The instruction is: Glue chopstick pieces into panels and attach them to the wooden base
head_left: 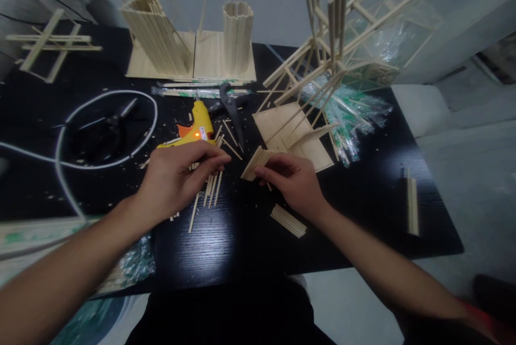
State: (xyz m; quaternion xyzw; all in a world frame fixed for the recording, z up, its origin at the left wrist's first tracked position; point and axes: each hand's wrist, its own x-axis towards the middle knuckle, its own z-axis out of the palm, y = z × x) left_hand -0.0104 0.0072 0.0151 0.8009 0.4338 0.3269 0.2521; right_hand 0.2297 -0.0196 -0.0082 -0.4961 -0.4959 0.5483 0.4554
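Observation:
My right hand (296, 181) pinches a small panel of wooden sticks (255, 164) laid side by side, tilted above the table. To its left, my left hand (177, 175) has thumb and fingertips pressed together; whatever is between them, if anything, is too small to make out. Just behind that hand lies a yellow glue gun (201, 119) with an orange light glowing. Loose short sticks (213, 189) are scattered below and beside the left fingers. A second small stick panel (288, 220) rests on the table below my right hand. Black cutters (231, 111) lie right of the glue gun.
On the black table (242, 248), two stick towers on wooden bases (237, 38) stand at the back. A tall stick frame (298, 130) rises behind my right hand, near plastic-wrapped sticks (355, 114). A white cable (155, 114) loops at left. Some sticks (411, 202) lie far right.

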